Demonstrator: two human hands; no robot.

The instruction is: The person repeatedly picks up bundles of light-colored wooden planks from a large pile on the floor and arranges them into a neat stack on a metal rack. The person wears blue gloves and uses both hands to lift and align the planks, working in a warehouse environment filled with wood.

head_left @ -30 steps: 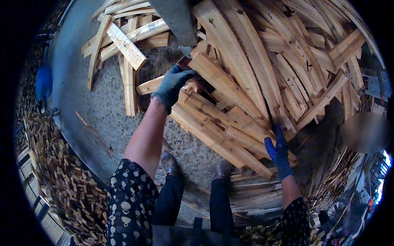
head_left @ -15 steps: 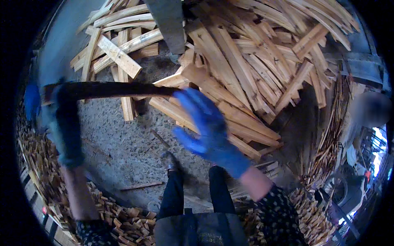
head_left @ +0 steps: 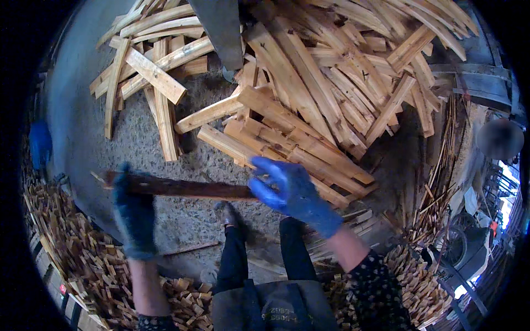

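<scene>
My left hand (head_left: pixel 134 218), in a dark green glove, grips a dark, bark-covered piece of wood (head_left: pixel 193 188) close to its left end. The wood lies nearly level across my front, above the concrete floor. At its other end is my right hand (head_left: pixel 292 193) in a blue glove, its fingers curled around that end and hiding it. Just beyond the right hand, pale sawn planks (head_left: pixel 259 146) lie side by side on the ground.
A large heap of split planks (head_left: pixel 331 71) fills the far right, with a smaller stack (head_left: pixel 157 71) at far left. A grey metal post (head_left: pixel 221 33) stands between them. Short cut blocks (head_left: pixel 83 243) pile up at near left. A wheel (head_left: pixel 451 245) shows at right.
The piece of wood has come down and nearer to me, shifting rightward. My left hand moved right with it. The fingers of my right hand, spread before, have closed on its end.
</scene>
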